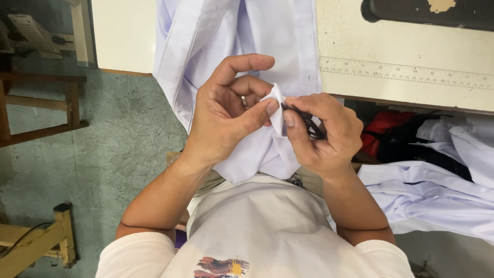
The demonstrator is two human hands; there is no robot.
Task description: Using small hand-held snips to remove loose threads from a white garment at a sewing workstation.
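The left hand (226, 110) pinches a small folded point of pale lilac-white cloth (275, 100) between thumb and middle fingers, with the forefinger arched over the top and a ring on one finger. The right hand (321, 134) meets it from the right, its thumb pressed to the same fold, and it is closed round a small dark tool (309, 123). Most of the tool is hidden inside the fist, so it may be a pair of thread snips, but the view does not settle that. The two thumbs lie almost touching at the fold, in the middle of the scene.

The pinched point belongs to a pale garment (242, 31) that hangs from the far table edge down into the person's lap, spreading under both hands. Near the camera, the person's light shirt (257, 226), with a coloured print low on its front, fills the bottom of the view, and both forearms rise from it toward the hands.

To the far right lies a cream worktable (411, 46) with a ruler scale (406, 72) marked along its near edge and a dark machine base (427, 13) at the top. Below the table on the right, more pale garments (432, 190) are heaped, with something red (381, 128) and dark cloth (406, 141) behind them.

On the left, a green-grey concrete floor (118, 134) shows, with a wooden frame (36, 103) far left and another wooden piece (41, 242) nearer.
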